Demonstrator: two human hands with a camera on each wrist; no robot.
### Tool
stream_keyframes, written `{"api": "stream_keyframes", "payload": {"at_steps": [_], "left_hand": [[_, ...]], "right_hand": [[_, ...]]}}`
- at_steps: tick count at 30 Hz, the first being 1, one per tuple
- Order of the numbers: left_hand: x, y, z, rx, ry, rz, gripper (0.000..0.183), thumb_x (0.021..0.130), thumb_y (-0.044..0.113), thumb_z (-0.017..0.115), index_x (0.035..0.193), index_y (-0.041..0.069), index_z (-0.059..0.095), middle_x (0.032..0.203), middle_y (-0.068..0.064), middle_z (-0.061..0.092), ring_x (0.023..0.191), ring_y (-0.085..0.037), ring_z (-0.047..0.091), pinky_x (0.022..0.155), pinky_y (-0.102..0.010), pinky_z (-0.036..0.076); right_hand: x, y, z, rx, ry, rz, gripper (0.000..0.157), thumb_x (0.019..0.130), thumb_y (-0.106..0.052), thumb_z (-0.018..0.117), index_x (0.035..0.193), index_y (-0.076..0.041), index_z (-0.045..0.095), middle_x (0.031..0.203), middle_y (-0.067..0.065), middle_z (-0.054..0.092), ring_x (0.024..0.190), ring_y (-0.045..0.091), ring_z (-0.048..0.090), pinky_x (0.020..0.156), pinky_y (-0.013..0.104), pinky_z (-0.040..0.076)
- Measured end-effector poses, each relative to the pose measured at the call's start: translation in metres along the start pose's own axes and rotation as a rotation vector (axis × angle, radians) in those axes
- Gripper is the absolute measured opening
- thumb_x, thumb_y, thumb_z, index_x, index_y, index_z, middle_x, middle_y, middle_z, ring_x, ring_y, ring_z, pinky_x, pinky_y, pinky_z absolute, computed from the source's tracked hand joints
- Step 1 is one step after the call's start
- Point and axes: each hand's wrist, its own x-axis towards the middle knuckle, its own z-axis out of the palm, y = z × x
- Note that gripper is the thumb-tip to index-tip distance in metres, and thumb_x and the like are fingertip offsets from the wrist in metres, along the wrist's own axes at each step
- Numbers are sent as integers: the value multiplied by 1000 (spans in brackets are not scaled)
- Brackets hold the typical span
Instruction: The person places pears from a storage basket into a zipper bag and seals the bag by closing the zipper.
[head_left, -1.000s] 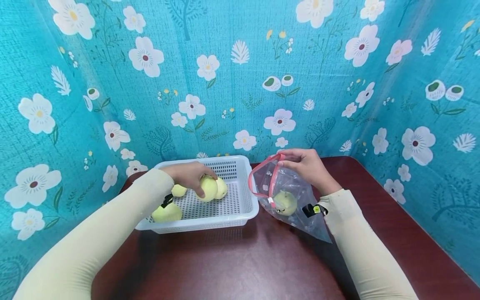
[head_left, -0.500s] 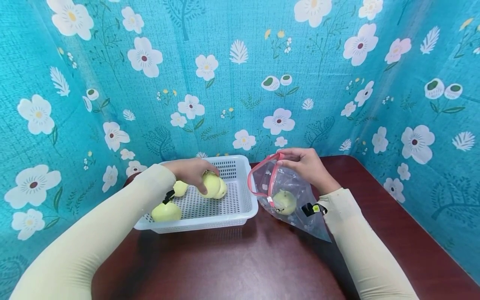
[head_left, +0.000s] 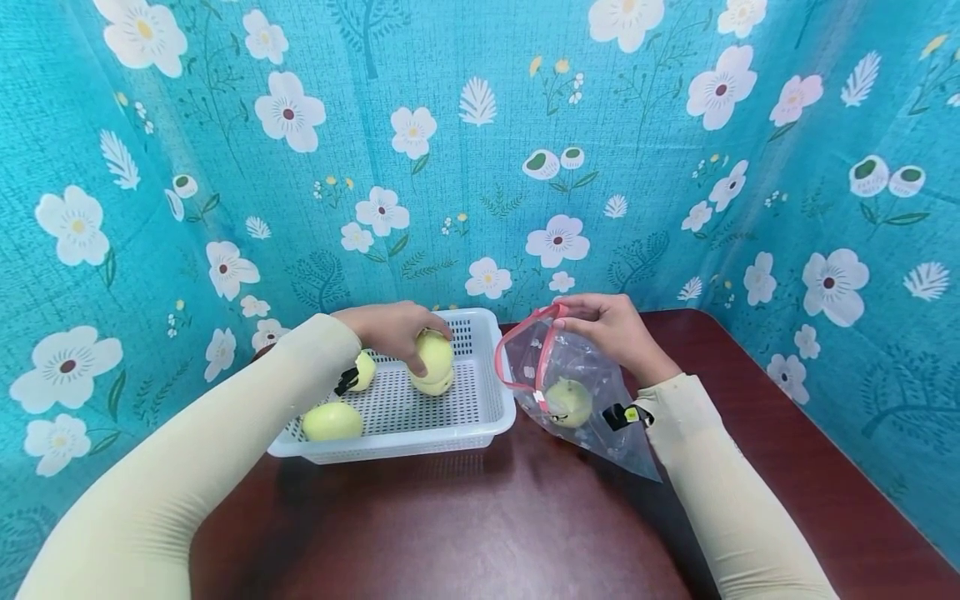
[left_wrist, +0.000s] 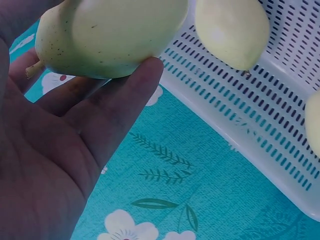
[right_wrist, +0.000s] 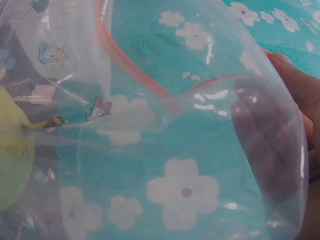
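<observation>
My left hand [head_left: 397,327] grips a yellow-green pear [head_left: 435,352] over the white plastic basket [head_left: 405,443]. In the left wrist view this pear [left_wrist: 110,37] has its stem toward the palm and small dark specks on its skin. Just below it in the head view, a second pear [head_left: 433,386] is partly hidden. My right hand [head_left: 618,333] pinches the red-edged rim of a clear zip bag [head_left: 622,446], whose mouth gapes toward the basket. One pear [head_left: 568,403] lies inside the bag; in the right wrist view its brown stem [right_wrist: 47,122] shows through the plastic.
Two more pears, one nearer the front [head_left: 332,422] and one partly behind the left wrist [head_left: 365,372], lie in the basket's left part. Basket and bag rest side by side on a dark red table [head_left: 450,533]. A blue flowered cloth [head_left: 480,208] hangs behind.
My left hand has moved right and slightly up with the pear, bringing it above the other pear and uncovering more of the basket's left side. The right hand and bag stay nearly still.
</observation>
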Motion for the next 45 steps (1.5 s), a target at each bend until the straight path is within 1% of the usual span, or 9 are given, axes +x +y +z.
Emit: {"api": "stream_keyframes", "payload": {"at_steps": [7,11,16,21,26,31,36,41,45], "left_hand": [[3,10,-6,13,6,19,65,74,23,85,134,22,60,121,-1,57,102,-19,53,83,-36,47],[7,15,-6,34,6,62,63,75,24,84,133,23,60,119,1,58,102,-18,53,83,-36,47],[14,23,-8,47,23,109,62,74,25,85,131,23,61,119,2,59,103,-17,53,85,-36,46],[18,32,-12,39,33,127,62,74,24,85,132,22,61,119,2,61,102,-17,54,85,-36,47],[22,41,-16,36,41,142,62,75,26,84,132,23,60,118,4,61,100,-17,54,82,-35,47],[28,49,-16,43,41,151,62,77,29,82,134,25,59,118,7,60,98,-15,55,80,-33,47],[32,57,-15,40,44,176,60,78,29,81,134,24,59,116,9,60,97,-14,55,80,-32,47],[36,60,-13,26,54,197,58,78,29,81,132,25,60,112,10,60,95,-14,55,78,-31,47],[39,61,-11,6,53,198,59,78,30,81,133,25,59,111,10,60,95,-14,55,77,-30,48]], "right_hand": [[1,-1,-1,6,-9,3,48,81,-38,79,120,-10,70,106,7,72,95,23,68,79,42,55],[-2,1,-1,13,-18,18,49,81,-37,79,121,-10,70,105,7,72,94,23,69,78,40,56],[-2,0,-1,14,-15,0,49,81,-36,79,121,-10,70,105,7,72,94,23,69,77,40,56],[-2,-1,-2,14,-11,-6,50,81,-38,79,121,-11,70,106,6,72,94,22,69,77,40,56],[0,0,-2,4,-11,-4,49,81,-38,79,122,-12,70,106,6,72,94,22,68,77,40,56],[-3,1,-2,-7,-15,21,50,81,-39,79,122,-12,70,105,6,72,95,23,68,77,41,56],[-4,1,-1,3,-17,6,49,81,-37,79,121,-11,70,105,7,72,93,23,69,77,40,56],[-3,1,-1,16,-10,-17,48,81,-36,78,121,-10,70,105,7,72,93,23,69,77,40,56],[-3,0,-1,10,-7,-8,48,81,-36,79,121,-11,70,106,8,72,94,23,69,77,40,56]]}}
